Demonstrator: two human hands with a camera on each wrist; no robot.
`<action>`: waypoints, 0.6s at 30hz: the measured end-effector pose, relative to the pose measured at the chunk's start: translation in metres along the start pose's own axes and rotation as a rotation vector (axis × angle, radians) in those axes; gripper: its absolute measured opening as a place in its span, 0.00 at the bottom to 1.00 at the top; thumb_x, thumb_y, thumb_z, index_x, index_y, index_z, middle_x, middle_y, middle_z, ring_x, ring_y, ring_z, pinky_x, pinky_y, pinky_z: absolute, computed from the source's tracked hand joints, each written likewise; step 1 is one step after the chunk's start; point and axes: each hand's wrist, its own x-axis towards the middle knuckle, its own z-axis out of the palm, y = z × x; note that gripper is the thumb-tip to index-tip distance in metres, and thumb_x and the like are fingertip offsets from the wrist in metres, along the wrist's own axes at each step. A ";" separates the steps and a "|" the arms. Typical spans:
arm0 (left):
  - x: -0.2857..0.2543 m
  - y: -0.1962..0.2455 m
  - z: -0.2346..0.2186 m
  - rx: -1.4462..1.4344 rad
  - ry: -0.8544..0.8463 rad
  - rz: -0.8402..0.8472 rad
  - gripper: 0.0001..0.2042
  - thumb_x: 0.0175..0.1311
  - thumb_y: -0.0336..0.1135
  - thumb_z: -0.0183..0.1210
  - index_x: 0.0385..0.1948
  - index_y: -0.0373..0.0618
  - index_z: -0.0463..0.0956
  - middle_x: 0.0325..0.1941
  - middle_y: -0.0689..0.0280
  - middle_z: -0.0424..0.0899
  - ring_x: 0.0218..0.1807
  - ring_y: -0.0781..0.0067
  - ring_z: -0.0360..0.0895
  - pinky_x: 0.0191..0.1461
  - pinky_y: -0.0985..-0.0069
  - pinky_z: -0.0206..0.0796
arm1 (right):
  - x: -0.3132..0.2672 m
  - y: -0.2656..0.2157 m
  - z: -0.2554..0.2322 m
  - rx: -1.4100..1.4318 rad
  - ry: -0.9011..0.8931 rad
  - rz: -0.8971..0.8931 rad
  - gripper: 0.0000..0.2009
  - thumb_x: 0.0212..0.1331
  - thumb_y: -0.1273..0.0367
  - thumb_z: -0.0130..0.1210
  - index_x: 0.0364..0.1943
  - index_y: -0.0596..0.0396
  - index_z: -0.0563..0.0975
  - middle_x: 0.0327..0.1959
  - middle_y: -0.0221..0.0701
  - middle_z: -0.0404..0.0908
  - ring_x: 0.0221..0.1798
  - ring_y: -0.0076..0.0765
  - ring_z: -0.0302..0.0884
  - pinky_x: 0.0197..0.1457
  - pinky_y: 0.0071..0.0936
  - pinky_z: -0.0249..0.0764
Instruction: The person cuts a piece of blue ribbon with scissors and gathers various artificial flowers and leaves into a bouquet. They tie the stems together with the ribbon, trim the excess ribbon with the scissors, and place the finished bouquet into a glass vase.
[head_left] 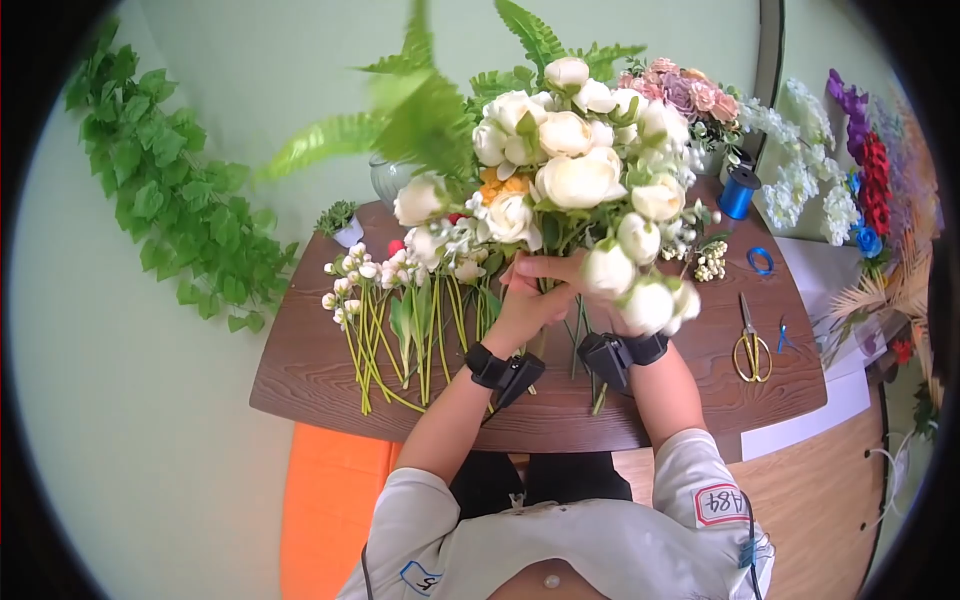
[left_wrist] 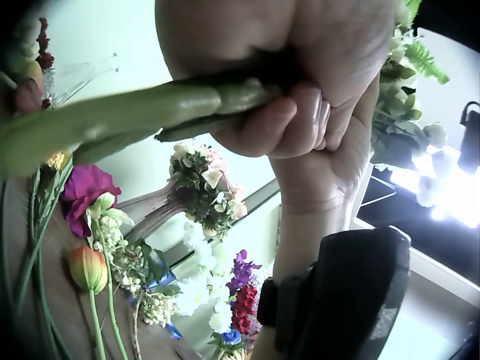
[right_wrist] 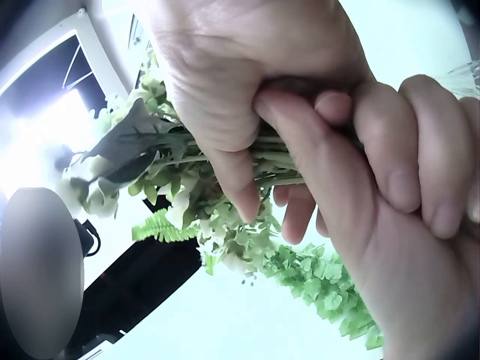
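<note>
Both hands hold a large bouquet of white artificial flowers (head_left: pixel 580 175) above the table, with an orange flower (head_left: pixel 503 186) and green fern leaves (head_left: pixel 430 115) among the blooms. My left hand (head_left: pixel 527 318) grips the bunch from below, at the stems. Close against it, my right hand (head_left: pixel 562 268) curls round the same stems, partly hidden by white blooms in the head view. The right wrist view shows stems (right_wrist: pixel 277 161) running between the two hands. A thick green stem (left_wrist: pixel 135 112) juts from the grip in the left wrist view.
Pink-white flowers on green stems (head_left: pixel 430 340) lie on the brown table (head_left: pixel 700 390). Scissors (head_left: pixel 751 350), a blue ribbon spool (head_left: pixel 739 192) and a blue ring of ribbon (head_left: pixel 760 261) sit at the right. A small potted plant (head_left: pixel 342 222) stands at the left.
</note>
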 end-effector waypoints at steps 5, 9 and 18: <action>0.002 0.009 -0.015 0.189 -0.127 -0.015 0.12 0.52 0.29 0.54 0.32 0.46 0.59 0.20 0.72 0.66 0.20 0.85 0.62 0.19 0.86 0.52 | 0.011 0.000 -0.013 -0.276 -0.046 0.197 0.15 0.53 0.60 0.46 0.32 0.57 0.75 0.22 0.31 0.76 0.11 0.24 0.68 0.14 0.13 0.64; -0.006 0.009 -0.010 -0.318 -0.125 -0.179 0.03 0.54 0.25 0.47 0.30 0.44 0.65 0.14 0.73 0.61 0.13 0.85 0.52 0.18 0.87 0.44 | 0.011 0.043 -0.005 -0.035 0.236 -0.080 0.13 0.50 0.62 0.49 0.27 0.58 0.77 0.23 0.32 0.77 0.17 0.22 0.70 0.22 0.15 0.67; -0.009 0.002 -0.020 -0.144 -0.234 -0.067 0.26 0.56 0.57 0.40 0.24 0.36 0.65 0.08 0.70 0.59 0.08 0.83 0.52 0.11 0.86 0.42 | -0.009 -0.037 0.015 0.074 0.029 0.217 0.10 0.45 0.65 0.53 0.25 0.59 0.74 0.22 0.29 0.74 0.12 0.22 0.68 0.11 0.12 0.56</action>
